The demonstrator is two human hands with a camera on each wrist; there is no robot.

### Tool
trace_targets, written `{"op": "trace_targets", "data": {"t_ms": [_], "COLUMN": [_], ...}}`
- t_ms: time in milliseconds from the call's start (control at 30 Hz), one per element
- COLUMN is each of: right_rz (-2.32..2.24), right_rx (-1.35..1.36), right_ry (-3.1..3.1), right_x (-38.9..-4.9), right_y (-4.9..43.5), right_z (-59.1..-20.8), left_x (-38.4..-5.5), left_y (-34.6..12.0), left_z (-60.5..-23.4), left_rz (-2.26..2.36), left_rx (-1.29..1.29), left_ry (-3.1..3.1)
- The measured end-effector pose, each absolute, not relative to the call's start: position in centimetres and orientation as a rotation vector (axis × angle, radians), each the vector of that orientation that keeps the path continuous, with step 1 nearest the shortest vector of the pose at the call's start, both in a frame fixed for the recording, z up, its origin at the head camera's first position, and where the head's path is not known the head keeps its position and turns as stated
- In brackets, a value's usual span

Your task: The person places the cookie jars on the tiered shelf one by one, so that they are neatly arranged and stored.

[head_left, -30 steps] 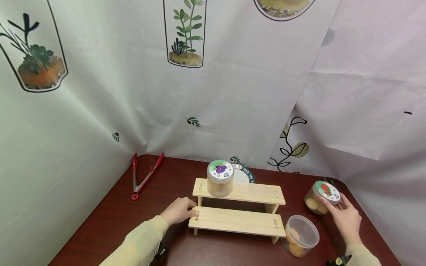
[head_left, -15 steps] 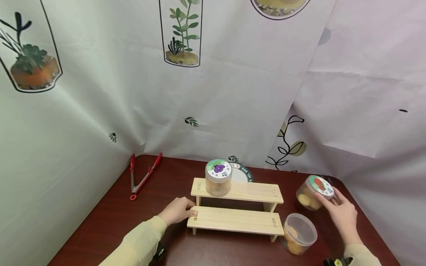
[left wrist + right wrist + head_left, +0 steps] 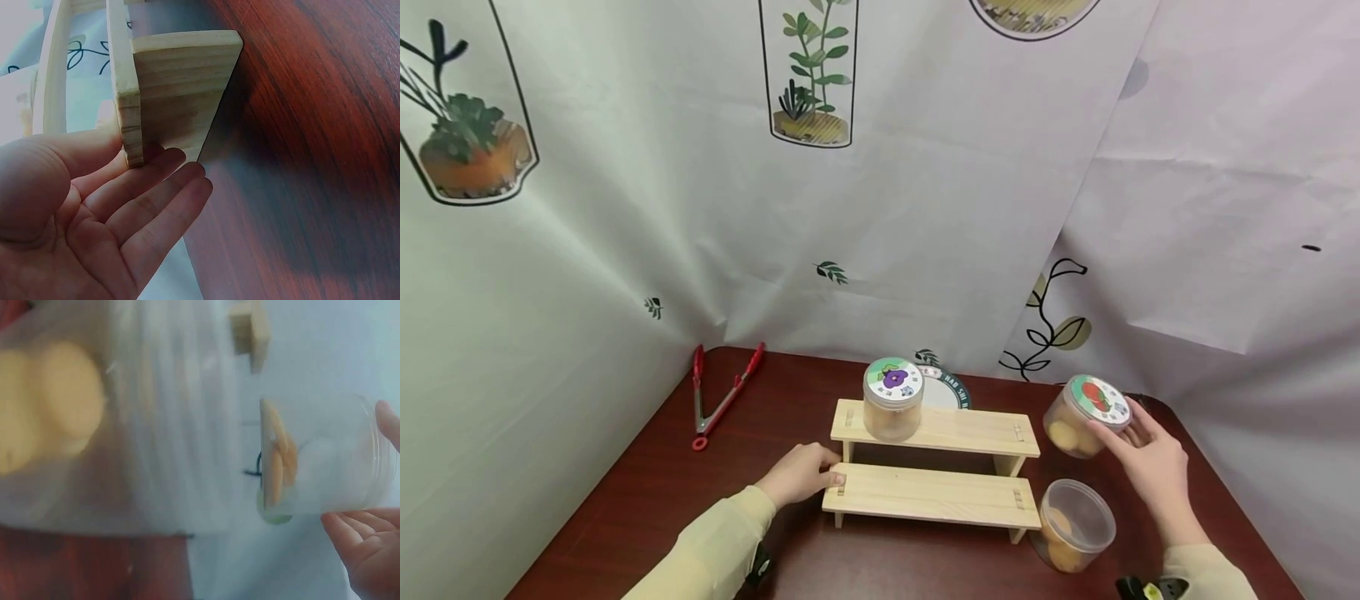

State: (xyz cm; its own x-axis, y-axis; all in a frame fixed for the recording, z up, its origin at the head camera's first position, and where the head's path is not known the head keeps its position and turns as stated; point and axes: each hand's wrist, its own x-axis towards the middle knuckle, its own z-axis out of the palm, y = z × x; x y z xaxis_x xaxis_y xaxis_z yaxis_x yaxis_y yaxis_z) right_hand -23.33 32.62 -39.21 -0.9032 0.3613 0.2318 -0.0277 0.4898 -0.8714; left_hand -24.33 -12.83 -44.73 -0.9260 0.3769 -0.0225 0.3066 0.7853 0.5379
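My left hand pinches the left end of the lower board of a two-tier wooden stand. In the left wrist view its thumb lies on the board and several fingers reach beneath. At the right, my right hand grips a clear plastic jar round its lid, which bears a red fruit picture. That jar tilts and holds round, pale cookies; in the right wrist view they gather at the base of the held jar.
A lidless jar with cookies stands by the stand's right end; it looms blurred in the right wrist view. A purple-labelled jar sits on the upper board. Red-handled tongs and a round plate lie behind.
My right hand has carried the jar with the red fruit lid leftward and slightly away from me, toward the stand. The left hand keeps its hold on the board.
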Motion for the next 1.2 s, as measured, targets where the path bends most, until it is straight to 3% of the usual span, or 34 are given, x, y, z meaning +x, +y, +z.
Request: {"op": "trace_targets", "data": {"t_ms": [533, 1200], "right_rz": [1.333, 1.351], "right_rx": [-0.073, 0.205], "right_ry": [-2.398, -2.475], "right_x": [-22.4, -24.3], "right_y": [28.4, 22.1], "right_z": [-36.8, -37.8], "left_x": [-24.3, -24.3], "left_y": [-12.9, -12.8], "left_z": [-44.8, -44.7], "left_rz": [0.837, 0.839], "left_rx": [0.527, 0.529], "left_ry": [2.838, 2.837]}}
